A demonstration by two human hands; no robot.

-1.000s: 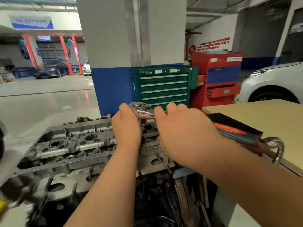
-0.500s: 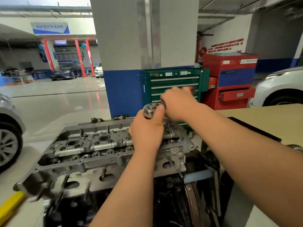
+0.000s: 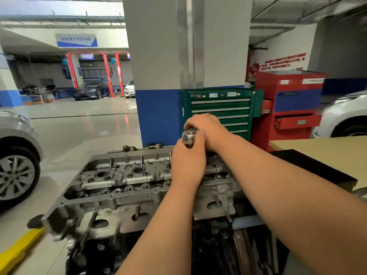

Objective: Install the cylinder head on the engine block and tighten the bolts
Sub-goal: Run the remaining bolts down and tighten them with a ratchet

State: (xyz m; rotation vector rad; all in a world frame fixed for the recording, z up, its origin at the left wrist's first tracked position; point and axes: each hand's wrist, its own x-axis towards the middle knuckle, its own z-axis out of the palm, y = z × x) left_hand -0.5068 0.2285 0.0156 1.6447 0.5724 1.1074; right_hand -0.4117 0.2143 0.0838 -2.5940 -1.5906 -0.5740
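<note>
1. The grey cast-aluminium cylinder head [image 3: 127,175] already sat on the dark engine block [image 3: 111,253], so I judged the seating step done and the bolt-tightening under way.
2. My left hand [image 3: 187,165] was closed around the chrome ratchet head [image 3: 189,136], pressing it down over the right-hand end of the head, near the far edge.
3. My right hand [image 3: 206,127] was curled over the far side of the tool, fingers wrapped on what I took to be its handle — the handle itself was hidden beneath my palm.
4. The bolt under the socket was hidden, so I could not tell how far it was driven.
5. The other bolt positions along the head were too small to read; by my guess most of the tightening sequence was still left, though the picture did not prove it.
6. The engine stood on a glossy pale workshop floor [image 3: 79,128], with a tan-topped bench [image 3: 327,147] just to my right.
7. Behind it rose a grey-and-blue pillar [image 3: 158,76], a green drawer tool cabinet [image 3: 220,108] and a red tool cabinet [image 3: 288,100] — with a silver car [image 3: 15,155] on the left and a white car [image 3: 345,116] on the right.
</note>
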